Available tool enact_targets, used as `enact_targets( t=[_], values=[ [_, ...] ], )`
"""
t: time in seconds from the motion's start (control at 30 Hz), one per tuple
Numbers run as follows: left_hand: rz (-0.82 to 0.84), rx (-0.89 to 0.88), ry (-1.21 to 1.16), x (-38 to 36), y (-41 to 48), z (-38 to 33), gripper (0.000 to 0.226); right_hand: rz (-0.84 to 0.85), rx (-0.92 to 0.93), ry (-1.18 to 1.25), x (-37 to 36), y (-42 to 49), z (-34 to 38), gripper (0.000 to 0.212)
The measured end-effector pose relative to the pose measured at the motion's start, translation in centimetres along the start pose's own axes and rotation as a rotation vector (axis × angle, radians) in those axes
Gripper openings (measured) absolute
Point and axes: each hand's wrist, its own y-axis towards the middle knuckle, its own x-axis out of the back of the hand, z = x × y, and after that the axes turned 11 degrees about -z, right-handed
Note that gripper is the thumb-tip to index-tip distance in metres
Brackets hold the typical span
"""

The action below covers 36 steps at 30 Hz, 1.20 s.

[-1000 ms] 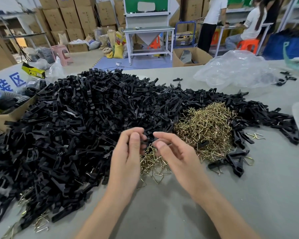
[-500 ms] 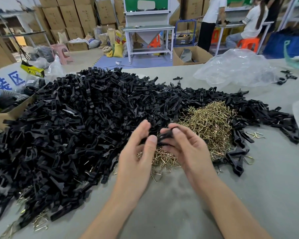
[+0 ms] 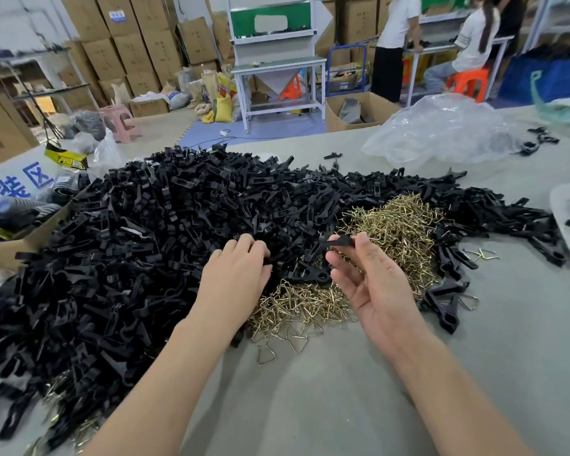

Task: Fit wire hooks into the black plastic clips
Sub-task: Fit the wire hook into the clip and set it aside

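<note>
Beyond the grey worktop's (image 3: 310, 399) far edge, stacked cardboard boxes (image 3: 112, 54) line the wall; a white workbench (image 3: 277, 64) stands on blue floor matting (image 3: 211, 136).

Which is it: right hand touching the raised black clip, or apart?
Touching. Head view: right hand pinches the black clip between thumb and finger.

A factory packing floor was indicated by stacked brown cardboard cartons (image 3: 119, 47), white-framed metal workbenches (image 3: 278, 65) and a bulk heap of black plastic clips (image 3: 152, 232)
</note>
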Motion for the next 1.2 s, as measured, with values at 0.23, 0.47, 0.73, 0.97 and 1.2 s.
enact_targets(
  t=[0.23, 0.47, 0.73, 0.97, 1.2],
  values=[
    [-0.278, 0.677, -1.084, 2.7, -2.2, -1.9, 0.006, 0.044, 0.021, -0.107, -0.1, 0.2, -0.4, 0.031],
    [-0.172, 1.176, -1.882, 2.8, -3.3, -4.8, 0.004, 0.178, -0.011, -0.222, 0.1, 0.4, -1.3, 0.021],
    [-0.158, 1.088, -1.862, 2.9, -3.6, -4.7, 0.021, 0.299, 0.031, -0.406, -0.1, 0.2, -2.5, 0.033],
    [-0.163, 0.824, -1.434, 2.9, -4.5, -5.6, 0.005, 0.297, 0.140, -0.514, 0.1, -0.3, -2.8, 0.027],
    [-0.143, 0.694, -1.277, 3.4, -4.7, -6.1, 0.015, 0.266, 0.167, -0.527, 0.4, -0.1, -2.7, 0.034]
  ],
)
